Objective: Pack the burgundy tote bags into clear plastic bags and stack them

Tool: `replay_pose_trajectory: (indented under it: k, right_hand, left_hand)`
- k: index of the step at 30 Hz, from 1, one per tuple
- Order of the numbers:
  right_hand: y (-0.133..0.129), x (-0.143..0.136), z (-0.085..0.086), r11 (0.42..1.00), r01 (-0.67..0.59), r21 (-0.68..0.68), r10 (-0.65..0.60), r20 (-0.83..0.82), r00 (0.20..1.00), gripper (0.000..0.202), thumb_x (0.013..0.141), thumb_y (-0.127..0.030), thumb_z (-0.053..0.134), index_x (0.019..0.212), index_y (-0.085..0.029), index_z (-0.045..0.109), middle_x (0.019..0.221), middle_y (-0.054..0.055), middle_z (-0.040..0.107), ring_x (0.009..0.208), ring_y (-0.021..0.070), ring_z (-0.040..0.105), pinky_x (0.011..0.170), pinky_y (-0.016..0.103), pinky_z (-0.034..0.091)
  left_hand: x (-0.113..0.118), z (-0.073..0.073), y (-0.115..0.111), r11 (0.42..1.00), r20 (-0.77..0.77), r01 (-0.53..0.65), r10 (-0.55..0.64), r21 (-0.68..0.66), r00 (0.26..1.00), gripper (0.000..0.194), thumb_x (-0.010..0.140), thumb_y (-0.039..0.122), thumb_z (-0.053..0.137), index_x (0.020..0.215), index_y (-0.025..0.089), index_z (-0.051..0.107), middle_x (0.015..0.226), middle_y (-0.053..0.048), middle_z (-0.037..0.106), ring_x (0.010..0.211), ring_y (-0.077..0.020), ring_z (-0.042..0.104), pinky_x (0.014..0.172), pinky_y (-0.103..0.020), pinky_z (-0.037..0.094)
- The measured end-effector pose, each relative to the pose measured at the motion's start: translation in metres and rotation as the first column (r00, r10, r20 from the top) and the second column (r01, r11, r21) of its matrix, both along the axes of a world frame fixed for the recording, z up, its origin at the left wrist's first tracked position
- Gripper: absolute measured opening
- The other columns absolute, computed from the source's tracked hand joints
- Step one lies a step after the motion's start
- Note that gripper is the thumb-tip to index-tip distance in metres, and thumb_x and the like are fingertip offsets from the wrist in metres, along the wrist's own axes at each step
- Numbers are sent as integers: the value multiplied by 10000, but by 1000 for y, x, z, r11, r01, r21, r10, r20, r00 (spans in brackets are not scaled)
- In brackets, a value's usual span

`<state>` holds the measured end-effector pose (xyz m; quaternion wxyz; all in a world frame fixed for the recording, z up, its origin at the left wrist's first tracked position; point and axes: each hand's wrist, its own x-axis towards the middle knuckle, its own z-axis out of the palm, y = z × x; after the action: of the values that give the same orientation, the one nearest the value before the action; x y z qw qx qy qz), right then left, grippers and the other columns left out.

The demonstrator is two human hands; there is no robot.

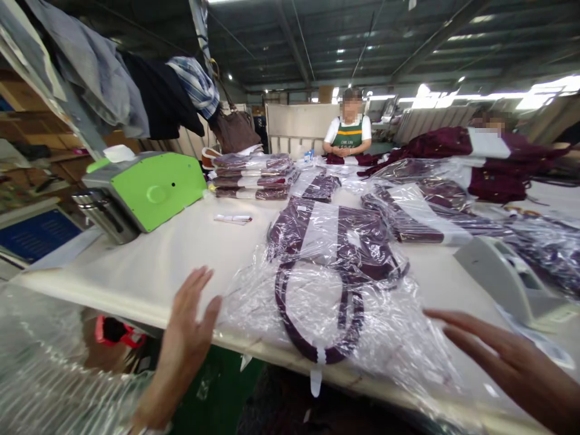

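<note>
A dark maroon handbag (362,241) lies in front of me inside a clear plastic bag (399,338), with a white paper band around its body. Its looped handles (283,302) point towards me, and a white tag (316,382) hangs from them over the table edge. My left hand (188,326) hovers over the table's front edge, left of the plastic, fingers stretched out and holding nothing. On the other side, my right hand (493,350) is held with extended fingers beside the plastic's right edge; whether it touches the film I cannot tell.
A green-and-grey machine (158,187) and a steel flask (106,214) stand at the left. Wrapped bags (254,175) are stacked behind. A grey tape dispenser-like device (507,278) sits at the right. A person in a green apron (348,136) stands across the table (181,241).
</note>
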<state>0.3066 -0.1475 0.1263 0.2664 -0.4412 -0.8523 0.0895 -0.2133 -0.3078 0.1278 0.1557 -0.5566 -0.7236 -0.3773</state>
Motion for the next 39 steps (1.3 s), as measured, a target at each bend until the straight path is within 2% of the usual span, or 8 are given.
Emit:
replay_pose_trajectory:
  k: [4, 9, 15, 19, 24, 27, 33, 39]
  right_hand:
    - [99, -120, 32, 999, 27, -23, -27, -13, 1000, 639, 1037, -530, 302, 1538, -166, 459, 1602, 124, 428, 1481, 310, 404, 1185, 506, 393]
    - [188, -192, -15, 976, 207, -66, -187, 232, 955, 699, 1042, -481, 298, 1566, -21, 337, 1654, 242, 258, 1558, 330, 208, 1237, 536, 239]
    - [218, -155, -63, 883, 456, -110, -374, 423, 826, 773, 1040, -551, 291, 1572, 8, 325, 1660, 236, 248, 1557, 338, 204, 1253, 508, 168]
    - [226, -159, -50, 850, 508, -139, -420, 402, 814, 810, 1030, -595, 274, 1564, 9, 342, 1645, 252, 274, 1549, 368, 218, 1242, 561, 154]
    - [253, -207, -23, 957, 285, -50, -266, 231, 936, 783, 1047, -570, 236, 1590, -8, 290, 1677, 214, 213, 1573, 312, 154, 1260, 465, 155]
    - [274, -208, -29, 980, 192, -55, -173, 245, 954, 751, 1056, -558, 237, 1602, -43, 283, 1691, 166, 198, 1580, 273, 134, 1270, 449, 119]
    - [302, -160, -61, 915, 394, -88, -328, 406, 853, 764, 1046, -568, 283, 1596, -38, 289, 1687, 181, 197, 1580, 281, 120, 1263, 519, 51]
    - [313, -153, -45, 880, 432, -196, -319, 431, 844, 757, 1038, -570, 219, 1582, -56, 329, 1666, 210, 261, 1560, 318, 201, 1232, 560, 199]
  left_hand:
    - [68, 39, 150, 890, -268, 380, -442, -254, 856, 557, 1030, 452, 459, 1522, 192, 437, 1625, -115, 400, 1547, -255, 274, 1261, -501, 263]
    - [64, 4, 269, 839, -206, 165, -310, -519, 928, 590, 1031, 469, 439, 1521, 141, 443, 1626, -162, 380, 1543, -295, 279, 1248, -576, 197]
    - [-5, -43, 283, 718, -130, 73, -224, -693, 966, 547, 1063, 393, 295, 1555, 174, 390, 1684, -135, 245, 1565, -284, 221, 1222, -608, 218]
    - [2, -31, 285, 735, -188, 14, -192, -678, 963, 513, 1062, 422, 291, 1500, 228, 475, 1643, -119, 361, 1546, -305, 270, 1217, -627, 201]
    - [26, -1, 339, 844, -271, 69, -247, -532, 930, 558, 1050, 467, 320, 1499, 177, 481, 1648, -113, 353, 1567, -288, 205, 1257, -583, 128]
    - [18, -7, 374, 787, -209, 100, -281, -609, 937, 581, 1043, 461, 327, 1533, 169, 434, 1670, -107, 304, 1569, -297, 193, 1251, -606, 115]
    - [-12, -45, 402, 675, 37, 159, -191, -720, 981, 617, 1046, 460, 202, 1601, 203, 284, 1697, -126, 216, 1573, -292, 187, 1199, -648, 223]
    - [-24, -19, 387, 707, 13, 119, -153, -697, 988, 622, 1009, 500, 360, 1537, 172, 385, 1650, -156, 339, 1543, -285, 278, 1206, -516, 272]
